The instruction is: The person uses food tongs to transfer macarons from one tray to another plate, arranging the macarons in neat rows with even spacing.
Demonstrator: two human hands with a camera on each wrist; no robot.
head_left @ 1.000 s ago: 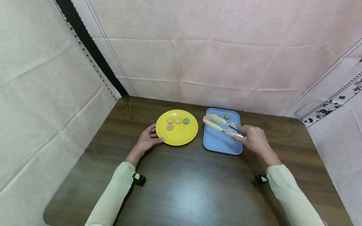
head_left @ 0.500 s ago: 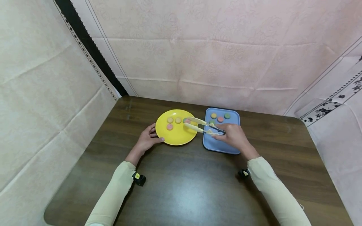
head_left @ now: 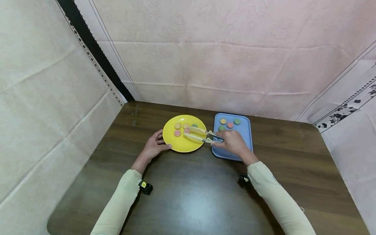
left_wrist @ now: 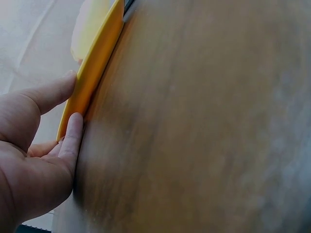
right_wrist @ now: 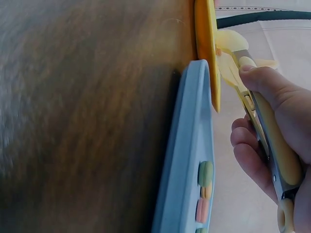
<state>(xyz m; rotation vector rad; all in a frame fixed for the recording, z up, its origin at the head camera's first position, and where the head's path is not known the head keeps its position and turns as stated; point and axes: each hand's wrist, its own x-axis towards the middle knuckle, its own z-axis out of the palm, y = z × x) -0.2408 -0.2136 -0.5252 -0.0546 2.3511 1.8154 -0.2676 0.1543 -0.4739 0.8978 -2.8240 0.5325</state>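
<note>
My left hand pinches the left rim of a round yellow plate. In the left wrist view, its thumb and fingers lie on opposite sides of that rim. With my right hand I grip a pair of tongs with pale yellow tips. Between the tips, over the plate, is a pink macaron, partly covered; whether it touches the plate I cannot tell. Also on the plate are two yellowish macarons, another pink macaron and a green macaron.
A blue rectangular tray stands right of the plate, partly under my right hand. Several macarons lie in its far part, among them a yellow macaron and a pink macaron. Beyond the brown wooden table hangs pale cloth.
My right hand has carried the tongs, with the pink macaron between the tips, leftward from the tray to over the plate. My left hand has stayed at the plate's rim.
</note>
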